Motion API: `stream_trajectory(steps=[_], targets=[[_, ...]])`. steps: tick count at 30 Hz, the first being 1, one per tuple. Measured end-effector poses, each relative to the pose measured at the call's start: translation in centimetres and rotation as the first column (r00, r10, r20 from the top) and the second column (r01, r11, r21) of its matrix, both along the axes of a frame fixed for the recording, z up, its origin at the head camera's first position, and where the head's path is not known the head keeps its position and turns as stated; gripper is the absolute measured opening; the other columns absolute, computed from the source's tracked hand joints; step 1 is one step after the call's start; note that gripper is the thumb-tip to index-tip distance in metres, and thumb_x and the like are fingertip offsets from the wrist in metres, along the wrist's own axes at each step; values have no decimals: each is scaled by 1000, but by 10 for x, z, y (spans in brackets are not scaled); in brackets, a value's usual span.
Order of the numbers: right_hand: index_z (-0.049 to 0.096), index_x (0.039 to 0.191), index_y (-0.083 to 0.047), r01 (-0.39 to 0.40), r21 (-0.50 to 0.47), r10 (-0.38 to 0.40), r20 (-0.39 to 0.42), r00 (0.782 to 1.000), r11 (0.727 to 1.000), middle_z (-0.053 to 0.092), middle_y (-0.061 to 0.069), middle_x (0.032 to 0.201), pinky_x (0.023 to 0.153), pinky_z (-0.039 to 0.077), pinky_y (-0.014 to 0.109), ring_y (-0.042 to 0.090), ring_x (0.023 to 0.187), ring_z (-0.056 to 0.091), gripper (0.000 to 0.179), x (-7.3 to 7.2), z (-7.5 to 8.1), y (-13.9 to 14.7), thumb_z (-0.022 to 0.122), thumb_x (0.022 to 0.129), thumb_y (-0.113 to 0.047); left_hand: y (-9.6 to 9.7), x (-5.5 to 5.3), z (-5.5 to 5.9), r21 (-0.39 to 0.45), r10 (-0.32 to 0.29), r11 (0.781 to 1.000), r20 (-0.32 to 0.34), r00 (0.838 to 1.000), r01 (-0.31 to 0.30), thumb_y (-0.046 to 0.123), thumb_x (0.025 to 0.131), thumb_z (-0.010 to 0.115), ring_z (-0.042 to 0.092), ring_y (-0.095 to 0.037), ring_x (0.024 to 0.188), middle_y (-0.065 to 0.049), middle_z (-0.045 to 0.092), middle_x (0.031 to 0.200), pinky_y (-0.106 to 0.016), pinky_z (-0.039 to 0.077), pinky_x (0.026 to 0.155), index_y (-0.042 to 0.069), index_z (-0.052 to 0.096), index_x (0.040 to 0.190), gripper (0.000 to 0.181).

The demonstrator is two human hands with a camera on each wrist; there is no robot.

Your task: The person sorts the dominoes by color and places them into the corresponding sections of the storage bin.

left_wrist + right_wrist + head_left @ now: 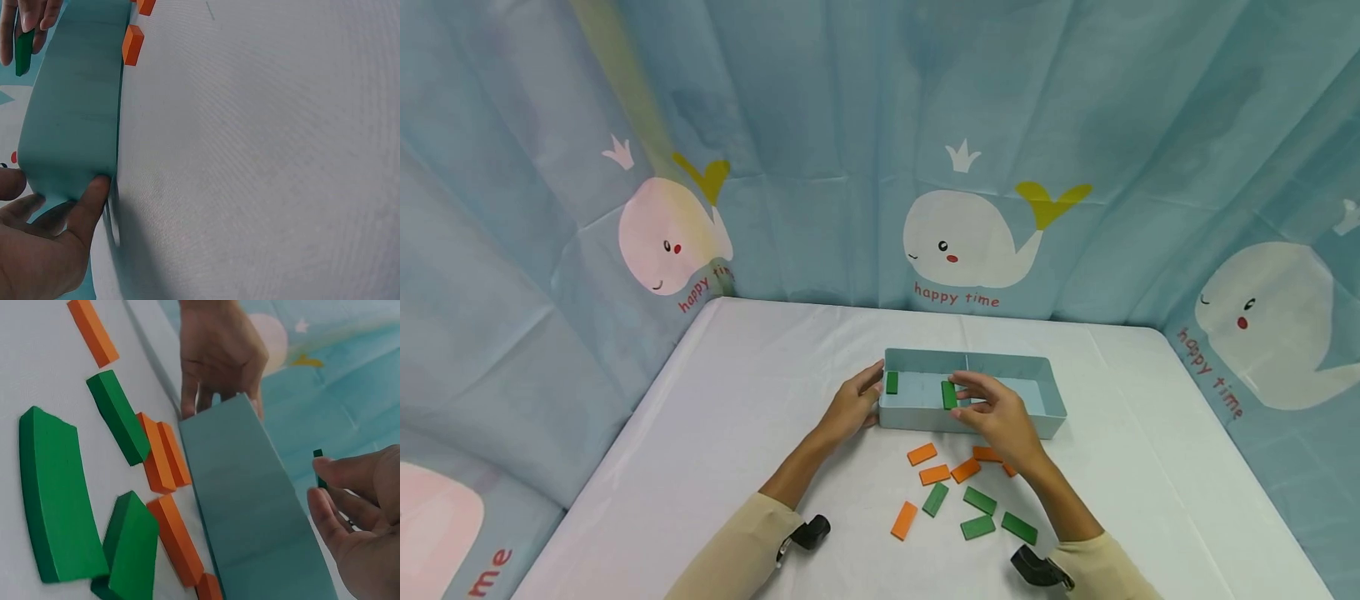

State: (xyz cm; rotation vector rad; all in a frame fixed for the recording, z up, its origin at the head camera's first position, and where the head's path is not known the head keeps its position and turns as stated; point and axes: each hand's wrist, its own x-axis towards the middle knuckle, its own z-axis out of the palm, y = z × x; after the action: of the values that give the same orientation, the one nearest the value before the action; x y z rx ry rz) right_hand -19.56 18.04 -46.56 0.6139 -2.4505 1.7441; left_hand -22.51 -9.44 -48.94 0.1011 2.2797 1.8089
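Observation:
A long light-blue box (pixel 917 419) with a divider across it sits on the table. My left hand (pixel 851 410) holds its left end, thumb and fingers spread over the end wall and corners, as the left wrist view (pixel 47 250) shows. In my right hand (pixel 1003 421) a green domino-like block (pixel 949 395) is pinched upright between thumb and fingertips, over the box's front rim. Another green block (pixel 892 382) is inside the box by its left wall. From the right wrist, the pinched block is mostly hidden behind the thumb.
Several orange blocks (pixel 935 475) lie in front of the box, one partly behind the right wrist. Nearer to me are several green blocks (pixel 977 527) and a single orange block (pixel 904 520). A whale-printed curtain (pixel 820 167) hangs behind the white table (pixel 760 358).

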Motion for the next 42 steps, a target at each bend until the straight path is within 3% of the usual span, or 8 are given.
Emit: stream_trajectory(steps=[19, 31, 42], targets=[[63, 146, -11, 52, 6, -52, 63, 997, 999, 67, 11, 144, 90, 60, 21, 31, 118, 69, 54, -9, 0, -22, 79, 95, -3, 2, 1, -1, -9, 7, 1000, 6, 1000, -7, 23, 114, 47, 35, -37, 157, -7, 35, 172, -54, 57, 104, 24, 35, 168, 55], [61, 148, -9, 47, 40, -50, 75, 996, 998, 67, 4, 143, 90, 62, 26, 26, 118, 69, 55, -21, 4, -35, 79, 96, -6, 1, 1, -1, 5, 8, 1000, -9, 1000, -8, 23, 114, 47, 37, -37, 155, -8, 35, 172, -55, 57, 104, 23, 35, 168, 55], [61, 148, -7, 58, 109, -65, 61, 996, 992, 68, 7, 143, 96, 62, 39, 29, 122, 69, 54, -31, 5, -42, 78, 97, -5, 1, 0, -1, 2, 8, 1000, -5, 1000, -8, 24, 114, 47, 39, -36, 155, -7, 36, 172, -53, 58, 103, 24, 35, 168, 55]])
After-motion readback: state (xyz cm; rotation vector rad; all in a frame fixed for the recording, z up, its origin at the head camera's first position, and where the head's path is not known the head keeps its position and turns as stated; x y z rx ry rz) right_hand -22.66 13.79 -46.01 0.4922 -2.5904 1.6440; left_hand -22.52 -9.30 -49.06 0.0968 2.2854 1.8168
